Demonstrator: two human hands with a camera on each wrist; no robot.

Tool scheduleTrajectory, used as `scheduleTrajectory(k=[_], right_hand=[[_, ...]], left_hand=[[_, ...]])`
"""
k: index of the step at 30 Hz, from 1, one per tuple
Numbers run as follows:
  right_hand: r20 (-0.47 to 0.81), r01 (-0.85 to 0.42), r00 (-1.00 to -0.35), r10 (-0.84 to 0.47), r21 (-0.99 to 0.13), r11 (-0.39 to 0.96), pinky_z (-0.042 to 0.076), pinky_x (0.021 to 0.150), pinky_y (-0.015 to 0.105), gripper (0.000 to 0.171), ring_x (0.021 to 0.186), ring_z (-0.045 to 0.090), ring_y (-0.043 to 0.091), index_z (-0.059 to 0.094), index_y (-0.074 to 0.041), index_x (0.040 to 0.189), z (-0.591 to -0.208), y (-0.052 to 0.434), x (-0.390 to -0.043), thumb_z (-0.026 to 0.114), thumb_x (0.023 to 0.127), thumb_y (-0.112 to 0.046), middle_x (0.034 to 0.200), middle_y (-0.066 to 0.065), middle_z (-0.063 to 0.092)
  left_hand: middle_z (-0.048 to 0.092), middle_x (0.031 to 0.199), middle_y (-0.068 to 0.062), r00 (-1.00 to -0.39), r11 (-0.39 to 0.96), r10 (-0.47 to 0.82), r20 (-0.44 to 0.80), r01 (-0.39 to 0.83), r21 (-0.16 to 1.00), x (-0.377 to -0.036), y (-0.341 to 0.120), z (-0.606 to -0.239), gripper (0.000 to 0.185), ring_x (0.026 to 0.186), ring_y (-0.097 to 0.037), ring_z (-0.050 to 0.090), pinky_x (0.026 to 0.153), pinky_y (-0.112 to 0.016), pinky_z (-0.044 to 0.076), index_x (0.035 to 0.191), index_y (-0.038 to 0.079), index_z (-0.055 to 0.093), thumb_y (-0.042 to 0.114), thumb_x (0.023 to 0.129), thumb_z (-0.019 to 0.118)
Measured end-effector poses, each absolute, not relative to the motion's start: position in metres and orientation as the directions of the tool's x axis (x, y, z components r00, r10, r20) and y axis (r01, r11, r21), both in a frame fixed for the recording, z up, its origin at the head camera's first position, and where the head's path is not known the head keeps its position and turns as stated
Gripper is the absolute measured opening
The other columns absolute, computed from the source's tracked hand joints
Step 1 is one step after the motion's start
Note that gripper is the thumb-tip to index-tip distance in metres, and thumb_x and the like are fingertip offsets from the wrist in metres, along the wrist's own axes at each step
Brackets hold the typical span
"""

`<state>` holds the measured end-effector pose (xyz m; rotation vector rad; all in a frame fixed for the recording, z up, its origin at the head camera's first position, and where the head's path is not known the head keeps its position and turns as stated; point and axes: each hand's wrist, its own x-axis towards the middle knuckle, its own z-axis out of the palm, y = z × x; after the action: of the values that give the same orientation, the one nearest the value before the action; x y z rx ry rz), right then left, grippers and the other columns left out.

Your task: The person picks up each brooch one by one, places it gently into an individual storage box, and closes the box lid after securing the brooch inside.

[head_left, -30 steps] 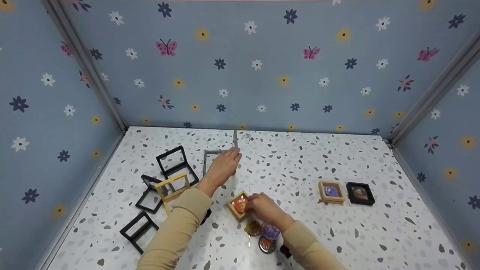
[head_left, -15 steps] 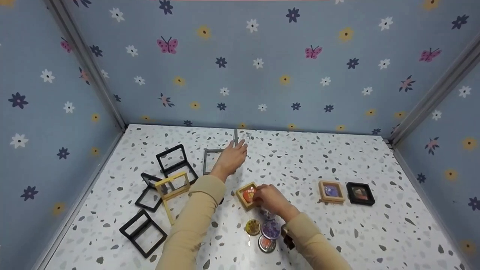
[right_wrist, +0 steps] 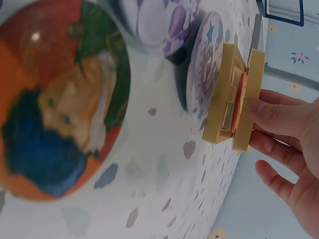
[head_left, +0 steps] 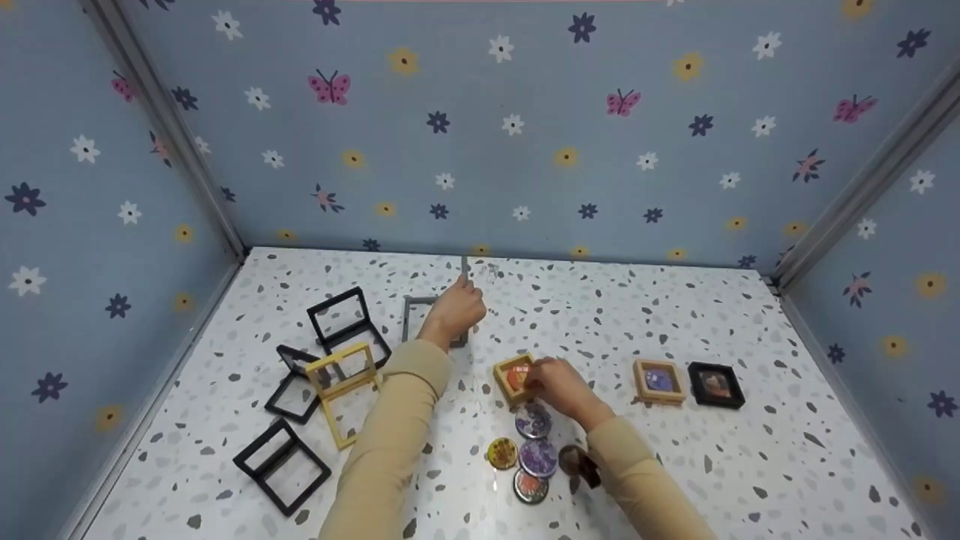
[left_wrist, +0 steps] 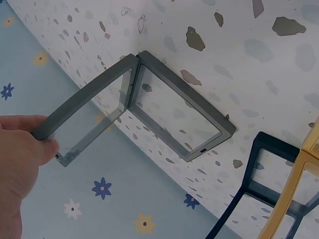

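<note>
Since a second ago the right hand (head_left: 556, 384) has slid the tan frame (head_left: 514, 377), orange badge inside, up and right across the worktop (head_left: 675, 465), from lower centre toward the two filled frames at right; it now sits just left of the tan filled frame (head_left: 659, 381) and black filled frame (head_left: 716, 385), apart from both. Moving it uncovered a fourth loose badge (head_left: 533, 421); the badge cluster (head_left: 525, 457) lies just below. Judgement: this frame is loaded and being lined up with the finished ones. Right grip: fingers clamp the frame, thumb side not visible; wrist view shows its two halves (right_wrist: 234, 97) pressed nearly together, fingertips (right_wrist: 264, 107) on the outer half. The left hand (head_left: 454, 310) has crept slightly up-frame, centre of the head view. Left grip: closed, pinching the raised flap of the grey hinged frame (left_wrist: 149, 107); the flap stands open at an angle, base half flat on the worktop. Empty black frames (head_left: 345, 322) and a yellow one (head_left: 341, 375) lie at left, untouched.
</note>
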<state>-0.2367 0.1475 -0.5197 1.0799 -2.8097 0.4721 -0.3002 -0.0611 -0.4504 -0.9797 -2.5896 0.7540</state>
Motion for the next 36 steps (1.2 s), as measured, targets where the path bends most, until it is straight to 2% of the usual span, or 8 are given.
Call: scheduleTrajectory(k=[3, 8, 14, 22, 29, 36], right_hand=[[0.189, -0.646, -0.763, -0.619, -0.256, 0.719, 0.047, 0.064, 0.029, 0.009, 0.068, 0.057, 0.016, 0.07, -0.008, 0.075, -0.52, 0.152, -0.239, 0.07, 0.07, -0.001, 0.074, 0.001, 0.062], [0.171, -0.609, -0.793, -0.585, -0.275, 0.744, 0.048, 0.063, 0.028, 0.008, 0.067, 0.057, 0.016, 0.07, -0.008, 0.076, -0.519, 0.16, -0.242, 0.069, 0.071, -0.002, 0.074, 0.002, 0.062], [0.203, -0.616, -0.788, -0.581, -0.277, 0.738, 0.048, 0.064, 0.03, 0.009, 0.065, 0.057, 0.017, 0.069, -0.006, 0.075, -0.521, 0.171, -0.244, 0.07, 0.069, 0.001, 0.072, 0.003, 0.062], [0.229, -0.6, -0.8, -0.554, -0.281, 0.749, 0.048, 0.065, 0.032, 0.012, 0.065, 0.057, 0.018, 0.069, -0.007, 0.074, -0.522, 0.188, -0.244, 0.069, 0.068, 0.004, 0.071, 0.003, 0.062], [0.236, -0.576, -0.818, -0.525, -0.312, 0.756, 0.048, 0.067, 0.033, 0.009, 0.07, 0.057, 0.02, 0.069, -0.005, 0.075, -0.525, 0.202, -0.24, 0.07, 0.069, 0.002, 0.074, 0.005, 0.062], [0.212, -0.532, -0.847, -0.488, -0.342, 0.775, 0.048, 0.068, 0.035, 0.01, 0.071, 0.058, 0.021, 0.068, -0.004, 0.077, -0.525, 0.213, -0.235, 0.068, 0.07, 0.003, 0.076, 0.006, 0.061]], left_hand=[[0.063, 0.081, -0.005, -0.705, 0.638, 0.701, 0.101, 0.558, -0.531, -0.302, -0.064, -0.45, 0.015, 0.083, -0.022, 0.058, 0.093, -0.035, 0.036, 0.077, 0.01, 0.07, 0.004, 0.082, 0.057], [0.063, 0.077, -0.004, -0.686, 0.644, 0.717, 0.125, 0.583, -0.496, -0.302, -0.065, -0.448, 0.017, 0.078, -0.021, 0.058, 0.093, -0.034, 0.038, 0.073, 0.011, 0.069, 0.003, 0.081, 0.057], [0.062, 0.074, -0.003, -0.678, 0.634, 0.726, 0.113, 0.598, -0.49, -0.301, -0.063, -0.444, 0.015, 0.073, -0.018, 0.059, 0.093, -0.034, 0.038, 0.072, 0.012, 0.069, 0.004, 0.08, 0.059], [0.062, 0.07, -0.002, -0.637, 0.623, 0.757, 0.143, 0.639, -0.451, -0.297, -0.059, -0.442, 0.017, 0.067, -0.016, 0.059, 0.084, -0.033, 0.045, 0.068, 0.014, 0.068, 0.002, 0.078, 0.06], [0.062, 0.071, -0.002, -0.649, 0.656, 0.742, 0.168, 0.649, -0.385, -0.294, -0.057, -0.443, 0.016, 0.066, -0.017, 0.058, 0.066, -0.03, 0.049, 0.07, 0.013, 0.068, 0.004, 0.08, 0.06], [0.063, 0.074, -0.003, -0.674, 0.688, 0.717, 0.175, 0.646, -0.33, -0.291, -0.056, -0.444, 0.013, 0.071, -0.017, 0.058, 0.063, -0.029, 0.05, 0.074, 0.011, 0.07, 0.005, 0.08, 0.06]])
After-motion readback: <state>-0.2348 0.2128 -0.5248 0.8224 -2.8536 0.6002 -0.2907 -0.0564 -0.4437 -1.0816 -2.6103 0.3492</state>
